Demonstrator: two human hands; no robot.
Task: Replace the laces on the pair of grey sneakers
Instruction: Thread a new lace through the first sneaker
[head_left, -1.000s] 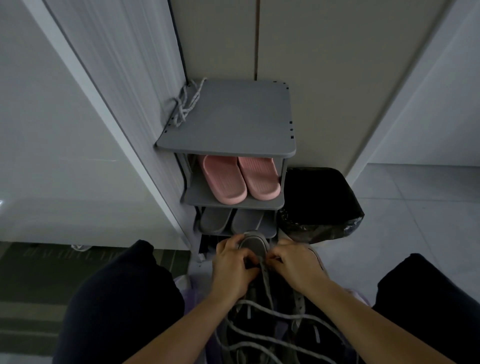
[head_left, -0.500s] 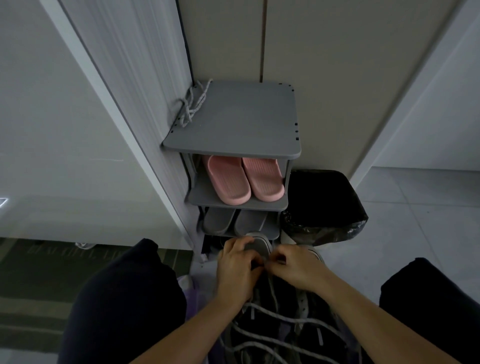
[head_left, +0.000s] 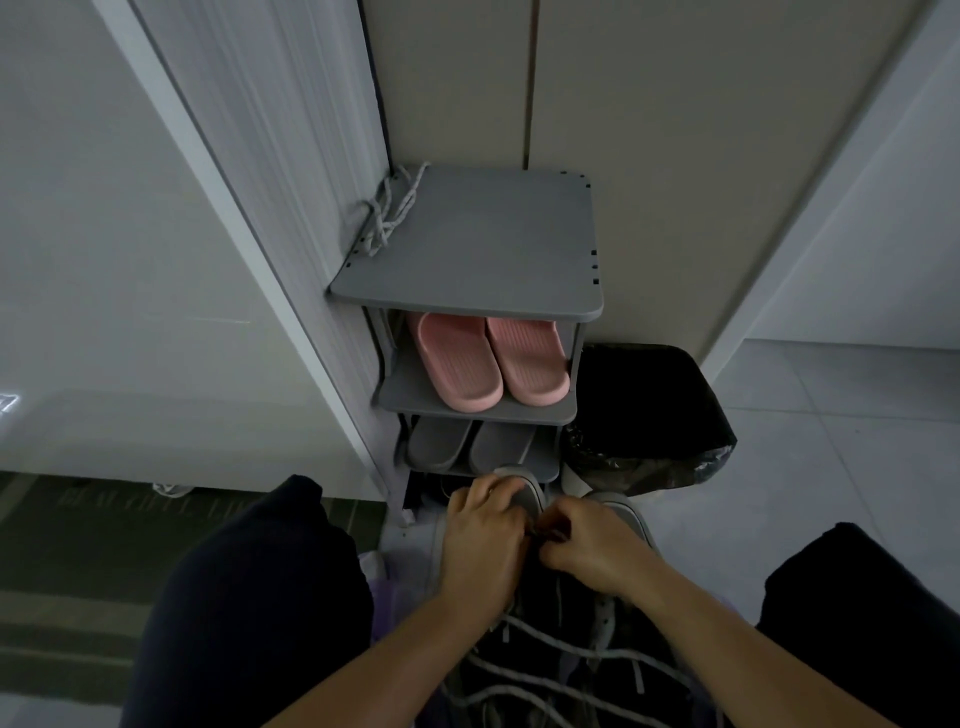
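Both hands were close together in the lower centre of the frame, over the grey sneakers (head_left: 524, 491), which stood toes-up on the floor in front of the shoe rack (head_left: 467, 249). My left hand (head_left: 483, 540) was curled over the toe end of the sneaker on the left of the pair. My right hand (head_left: 592, 551) pinched what I took for the lace (head_left: 545, 639) at the lowest eyelets, though the light was too dim to see the tip.

The likeliest slip, I judged, was the tip missing an eyelet or the lace twisting, since my own fingers hid the holes. The slack looping across the bottom of the frame could also snag or pull through unevenly.

The lace looked like a pale, round, woven cord and the sneaker toe like smooth rubber. A second bundle of cord (head_left: 387, 218) lay on the rack's flat grey top, at its upper-left corner. Ribbed pink slippers (head_left: 488, 358) sat on the shelf below it.
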